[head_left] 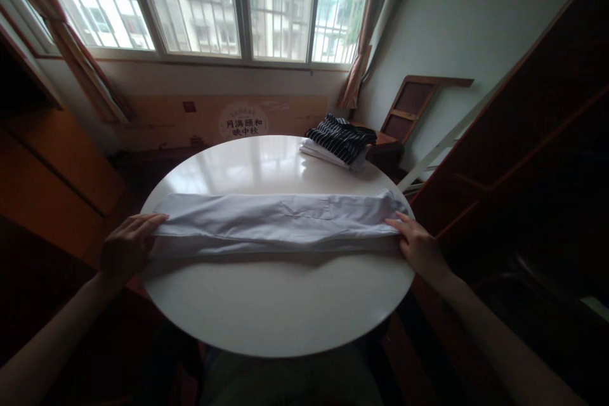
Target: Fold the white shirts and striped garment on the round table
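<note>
A white garment [247,219] lies across the round white table [276,311], folded lengthwise into a long, wrinkled strip. A pocket-like seam shows right of its middle. At the strip's left end, my left hand [128,244] grips the cloth edge, fingers on top and thumb largely hidden. My right hand [422,248] holds the opposite end, its fingertips on the cloth near the table's right rim. The lower layer of cloth sticks out a little toward me below the upper fold.
A folded black-and-white striped cloth [340,136] rests on folded white cloth [328,157] at the table's far right edge. Beyond it stands a wooden chair [412,104]. A dark wooden furniture panel [514,133] slants at right; an orange-brown cabinet [61,171] stands left. Windows [200,0] are ahead.
</note>
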### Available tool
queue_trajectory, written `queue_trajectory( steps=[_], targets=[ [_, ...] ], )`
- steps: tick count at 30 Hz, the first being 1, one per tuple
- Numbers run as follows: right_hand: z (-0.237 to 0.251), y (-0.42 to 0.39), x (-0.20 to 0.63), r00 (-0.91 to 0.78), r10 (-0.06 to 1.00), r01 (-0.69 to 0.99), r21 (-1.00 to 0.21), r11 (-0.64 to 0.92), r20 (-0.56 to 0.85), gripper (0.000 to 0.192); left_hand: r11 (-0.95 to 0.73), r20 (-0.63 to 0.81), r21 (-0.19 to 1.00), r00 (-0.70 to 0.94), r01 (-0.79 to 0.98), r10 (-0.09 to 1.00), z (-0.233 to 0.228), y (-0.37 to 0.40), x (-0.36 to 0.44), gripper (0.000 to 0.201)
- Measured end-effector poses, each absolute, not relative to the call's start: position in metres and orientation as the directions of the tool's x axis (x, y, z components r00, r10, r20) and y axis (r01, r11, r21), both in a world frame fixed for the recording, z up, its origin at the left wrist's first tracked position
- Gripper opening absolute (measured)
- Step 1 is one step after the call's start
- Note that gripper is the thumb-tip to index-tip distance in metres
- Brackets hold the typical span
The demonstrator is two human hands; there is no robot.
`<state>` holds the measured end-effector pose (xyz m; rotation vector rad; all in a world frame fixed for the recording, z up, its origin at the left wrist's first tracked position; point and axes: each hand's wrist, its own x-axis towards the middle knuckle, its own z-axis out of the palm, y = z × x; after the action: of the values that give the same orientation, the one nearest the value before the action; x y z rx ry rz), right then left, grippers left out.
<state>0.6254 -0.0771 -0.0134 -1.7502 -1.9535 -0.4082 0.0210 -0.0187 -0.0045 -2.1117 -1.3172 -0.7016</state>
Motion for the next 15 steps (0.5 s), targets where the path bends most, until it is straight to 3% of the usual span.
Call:
queue_trajectory(
  steps=[8, 15],
  targets=[
    [-0.006, -0.069, 0.632, 0.061, 0.848, 0.981, -0.189, 0.047, 0.526, 0.039, -0.367, 0.7, -0.18, 0.381, 0.913, 0.604, -0.007, -0.024, 0.012, 0.026],
    [0.006, -0.061, 0.631, 0.071, 0.861, 0.966, -0.249, 0.066, 0.503, 0.04, -0.373, 0.62, -0.064, 0.329, 0.926, 0.712, -0.006, -0.026, 0.01, 0.017]
  ],
)
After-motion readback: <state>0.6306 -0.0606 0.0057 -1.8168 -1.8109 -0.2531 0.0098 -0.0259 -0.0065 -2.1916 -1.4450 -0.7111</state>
